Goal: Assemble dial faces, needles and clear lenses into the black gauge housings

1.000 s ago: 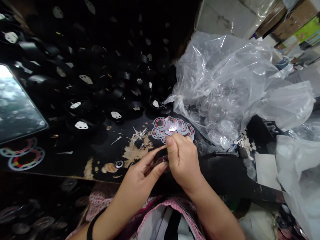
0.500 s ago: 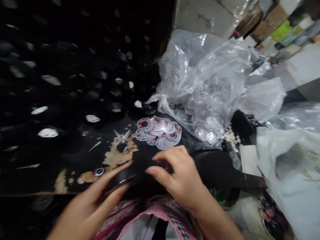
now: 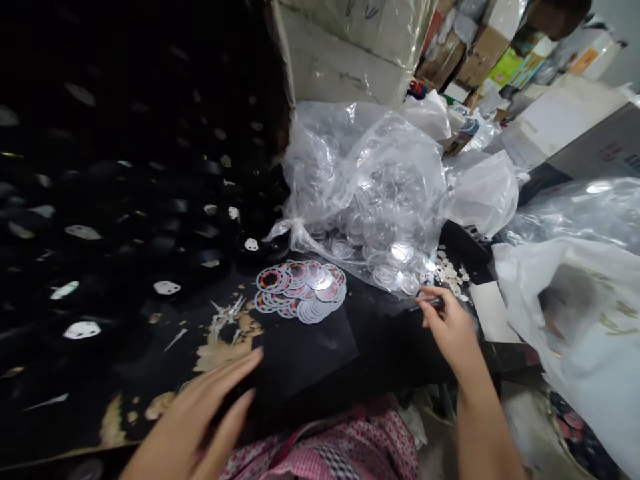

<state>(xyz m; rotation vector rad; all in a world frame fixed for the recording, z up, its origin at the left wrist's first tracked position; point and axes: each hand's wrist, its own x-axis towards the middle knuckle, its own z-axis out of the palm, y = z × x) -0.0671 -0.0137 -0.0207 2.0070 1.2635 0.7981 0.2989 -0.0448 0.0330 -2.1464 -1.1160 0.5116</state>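
The dark stick (image 3: pixel 436 303) is on the right part of the black surface (image 3: pixel 385 337), just in front of a clear plastic bag (image 3: pixel 370 153), and the right hand (image 3: pixel 454 337) is at it. That hand's thumb and forefinger are bent toward each other with their tips at the stick; whether they have closed on it cannot be told. The left hand (image 3: pixel 195 410) is low over the near edge, its thumb parted from its fingers; the gap between them is too dark to show whether it holds anything. Beyond the left hand, thin white pointers (image 3: pixel 227 317) are heaped beside a worn patch (image 3: pixel 213 355) of bare brown, and one pointer is apart to the left. Between the hands but farther back, grey-rimmed printed discs (image 3: pixel 300 290) overlap in a loose pile. The bag behind them is full of clear round covers (image 3: pixel 370 220). Near the right hand are small white pieces (image 3: pixel 453 275) and a white card (image 3: pixel 493 312), with a whitish bag (image 3: pixel 595 333) farther right. Dark round cases (image 3: pixel 83 330) with pale plates crowd the left side, and boxes (image 3: pixel 483 60) are stacked at the back.
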